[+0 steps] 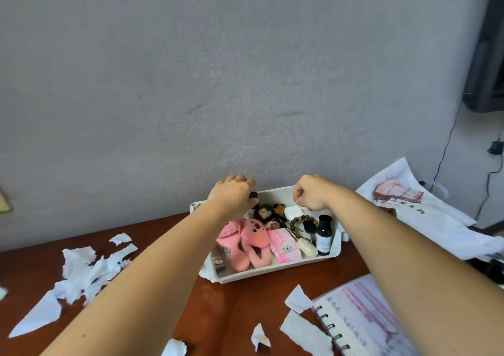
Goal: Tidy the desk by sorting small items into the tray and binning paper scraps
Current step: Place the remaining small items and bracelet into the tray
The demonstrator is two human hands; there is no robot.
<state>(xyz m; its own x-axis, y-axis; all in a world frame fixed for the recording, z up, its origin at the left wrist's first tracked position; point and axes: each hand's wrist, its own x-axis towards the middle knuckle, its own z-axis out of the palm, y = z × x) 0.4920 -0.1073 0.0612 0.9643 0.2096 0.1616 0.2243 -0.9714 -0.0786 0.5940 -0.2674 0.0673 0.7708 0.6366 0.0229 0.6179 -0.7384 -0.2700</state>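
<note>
Head view. The tray [275, 272] sits mid-desk [231, 314] against the wall, holding a plush [253, 241], a packet [285, 246], a bottle [324, 235] and beads [296, 220]. Left hand [231, 192], over the tray's 11 o'clock corner, pinches a small dark item [253, 195]. Right hand [311, 192], over the 1 o'clock corner, is curled; whether it holds anything cannot be told. Scraps [84, 271] lie at 9 o'clock from the tray, with more at 6 o'clock. A notebook [362, 325] lies at 5 o'clock and a bag [436, 219] at 3 o'clock.
</note>
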